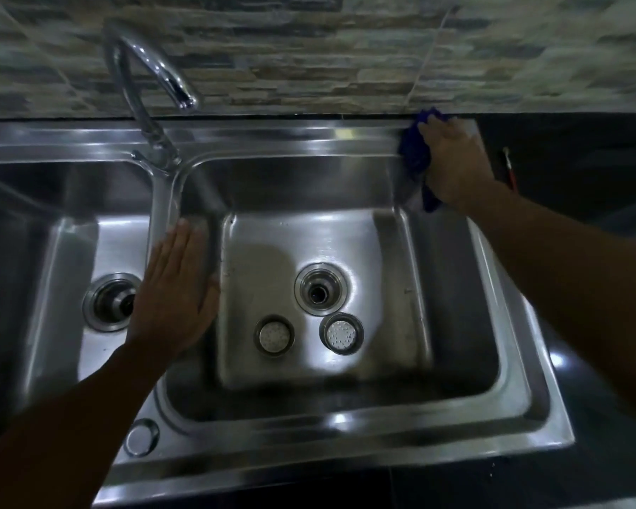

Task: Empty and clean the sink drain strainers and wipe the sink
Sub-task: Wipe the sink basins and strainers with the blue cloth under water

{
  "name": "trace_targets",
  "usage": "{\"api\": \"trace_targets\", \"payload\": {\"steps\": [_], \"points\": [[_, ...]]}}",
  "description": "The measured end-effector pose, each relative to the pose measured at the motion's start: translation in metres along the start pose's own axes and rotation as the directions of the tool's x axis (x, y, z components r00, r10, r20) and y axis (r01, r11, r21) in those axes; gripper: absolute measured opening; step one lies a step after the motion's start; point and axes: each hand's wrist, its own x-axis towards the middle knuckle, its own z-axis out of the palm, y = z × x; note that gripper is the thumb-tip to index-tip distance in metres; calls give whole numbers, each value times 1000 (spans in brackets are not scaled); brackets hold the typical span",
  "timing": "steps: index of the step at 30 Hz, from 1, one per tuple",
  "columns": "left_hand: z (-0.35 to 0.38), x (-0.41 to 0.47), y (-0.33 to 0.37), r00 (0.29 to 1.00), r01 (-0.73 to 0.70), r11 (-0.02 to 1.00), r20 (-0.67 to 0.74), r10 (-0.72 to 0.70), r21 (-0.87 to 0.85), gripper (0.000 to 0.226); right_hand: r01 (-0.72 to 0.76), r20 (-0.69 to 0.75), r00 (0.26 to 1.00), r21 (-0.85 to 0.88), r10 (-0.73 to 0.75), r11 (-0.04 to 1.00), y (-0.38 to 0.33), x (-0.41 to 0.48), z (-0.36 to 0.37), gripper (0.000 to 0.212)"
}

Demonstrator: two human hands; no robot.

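A double stainless steel sink point(309, 431) fills the view. My right hand point(456, 159) presses a blue cloth point(413, 156) against the sink's far right rim corner. My left hand point(177, 288) lies flat, fingers together, on the divider between the two basins. In the right basin two round drain strainers lie loose on the floor, one at the left point(273, 335) and one at the right point(341, 332), both just in front of the open drain point(321, 289). The left basin's drain point(111, 301) is partly hidden by my left hand.
A chrome faucet point(151, 86) arches from the back rim over the divider. A tiled wall runs behind. Dark countertop lies to the right, with a thin red-and-white tool point(510, 169) on it. A round plug point(141, 437) sits in the front rim.
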Motion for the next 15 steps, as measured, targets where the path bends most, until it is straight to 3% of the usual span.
{"api": "trace_targets", "payload": {"steps": [3, 8, 12, 15], "points": [[-1, -14, 5, 1000, 16, 1000, 15, -17, 26, 68, 42, -5, 999, -78, -43, 996, 7, -20, 24, 102], [0, -24, 11, 999, 27, 997, 33, -29, 76, 69, -75, -87, 994, -160, 62, 984, 19, -57, 52, 95], [2, -23, 11, 999, 40, 998, 30, -41, 54, 68, -179, -134, 976, -62, 169, 982, 5, -48, 59, 85], [4, -22, 9, 998, 48, 998, 28, -49, 41, 67, -177, -123, 977, -11, 175, 984, 0, -18, 51, 87]]}}
